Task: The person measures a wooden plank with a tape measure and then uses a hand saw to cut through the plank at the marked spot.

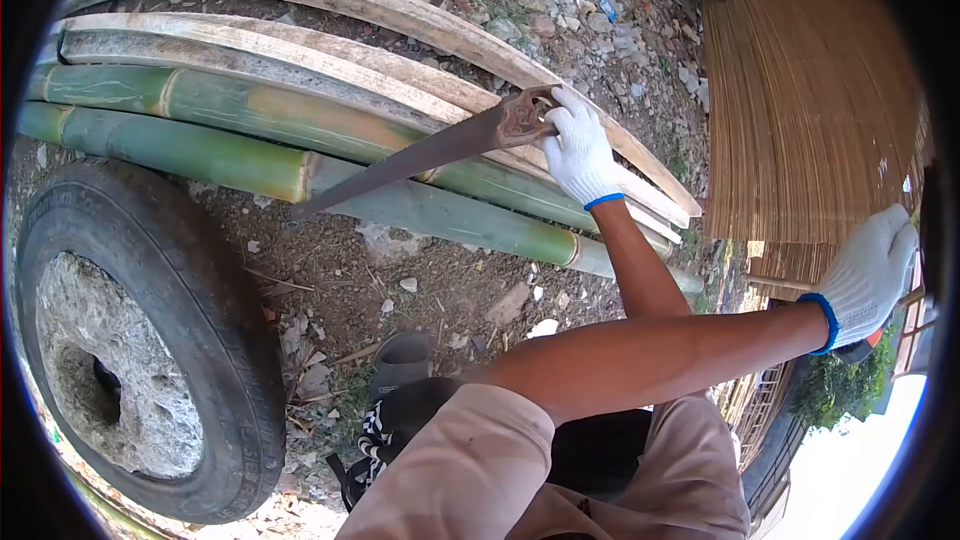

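One white-gloved right hand (pixel 580 148) grasping a handsaw (pixel 440 154) over green bamboo poles (pixel 450 217), gloved left hand (pixel 865 278) apart, its grip unclear

Right hand (pixel 582 150) curled in a grip, fingers wrapped, wrist near straight. Right forearm (pixel 640 265) extended forward, angled slightly to the left in view. Left arm (pixel 640 365) crosses in front of the right one, hiding part of it, and reaches out to the far right. Left hand (pixel 868 280) sits near the view edge, back and side showing, fingers bent; grip unclear. Both hands in white gloves, blue cuffs at the wrists.
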{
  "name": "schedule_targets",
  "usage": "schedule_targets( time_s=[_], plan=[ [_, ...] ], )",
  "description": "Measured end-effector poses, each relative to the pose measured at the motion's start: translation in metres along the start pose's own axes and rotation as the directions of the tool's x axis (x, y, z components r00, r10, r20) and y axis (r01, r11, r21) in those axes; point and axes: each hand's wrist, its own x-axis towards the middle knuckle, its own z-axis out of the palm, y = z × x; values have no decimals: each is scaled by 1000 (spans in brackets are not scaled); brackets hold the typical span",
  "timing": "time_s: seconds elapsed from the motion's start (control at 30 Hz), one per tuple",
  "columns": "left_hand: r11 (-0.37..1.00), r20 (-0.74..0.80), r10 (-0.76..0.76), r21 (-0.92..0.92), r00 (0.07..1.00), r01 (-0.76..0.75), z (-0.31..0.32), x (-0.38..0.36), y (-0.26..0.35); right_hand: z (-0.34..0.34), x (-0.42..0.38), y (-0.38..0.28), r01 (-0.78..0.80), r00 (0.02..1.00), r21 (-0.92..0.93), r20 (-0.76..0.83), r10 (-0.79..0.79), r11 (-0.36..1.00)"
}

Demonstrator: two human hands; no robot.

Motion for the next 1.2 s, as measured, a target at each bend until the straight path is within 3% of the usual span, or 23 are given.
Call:
schedule_targets(
  time_s=[0.03,0.1,0.13,0.23,0.3,0.33,0.37,0.4,0.43,0.47,0.5,0.6,0.7,0.77,0.8,0.83,0.9,1.0,1.03,1.1,1.17,1.2],
  plan=[
    [1000,12,-17,-19,1000,17,-7,1,2,-7,-19,0,-24,1000,1,1,24,1000],
    [991,20,-50,123,999,47,-19,2,-3,-21,-64,-4,-65,997,34,54,63,997],
    [974,-44,31,226,999,-20,-18,5,-24,-30,-86,-12,-155,981,132,142,136,979],
    [960,-5,-107,260,994,104,-38,-1,-38,-43,-157,-35,-409,894,357,342,290,840],
    [933,26,-217,298,976,199,-54,-8,-52,-40,-204,-34,-201,945,335,315,91,920],
    [899,64,-287,361,956,246,-66,-12,-52,-28,-237,-20,-184,947,446,320,36,876],
    [888,105,-360,343,927,306,-77,-17,-55,-17,-275,-14,-691,723,660,629,286,296],
    [849,112,-370,445,922,286,-89,-19,-62,-8,-311,-14,-720,693,629,645,321,293],
    [781,99,-475,505,875,367,-98,-20,-53,-5,-338,-18,-750,661,594,661,355,290],
    [719,120,-467,629,876,297,-113,-19,-62,-82,-272,-43,-563,668,236,694,268,792],
    [676,145,-495,684,857,275,-127,-16,-62,-68,-303,-33,-341,868,301,465,175,891],
    [449,35,-584,847,811,286,-158,-7,-32,-61,-344,-17,-330,872,304,460,166,894],
    [129,-107,-574,967,812,219,-212,5,-20,-45,-373,-3,-277,901,281,408,147,919],
    [-160,-291,-594,956,750,245,-236,7,3,-35,-371,15,-387,634,153,761,141,909],
    [-206,-340,-576,941,743,270,-261,6,10,-39,-353,20,-432,406,55,903,140,900],
    [-252,-388,-553,921,738,296,-290,2,16,-41,-333,23,-441,423,59,894,150,896],
    [-365,-460,-432,876,776,316,-333,-4,39,-48,-288,30,-597,194,-9,969,156,802],
    [-355,-511,-259,840,820,411,-358,-7,80,-76,-217,33,-670,560,257,791,247,696],
    [-248,-482,-222,869,848,429,-365,-3,91,-70,-194,37,-647,660,321,690,297,692],
    [-81,-489,-146,872,860,483,-331,6,104,-17,-162,46,-453,878,331,330,348,828],
    [62,-428,-111,898,897,436,-310,22,112,10,-127,39,-340,939,129,109,327,932],
    [125,-348,-99,925,932,358,-308,32,114,20,-112,33,-331,940,97,120,319,939]
  ],
)
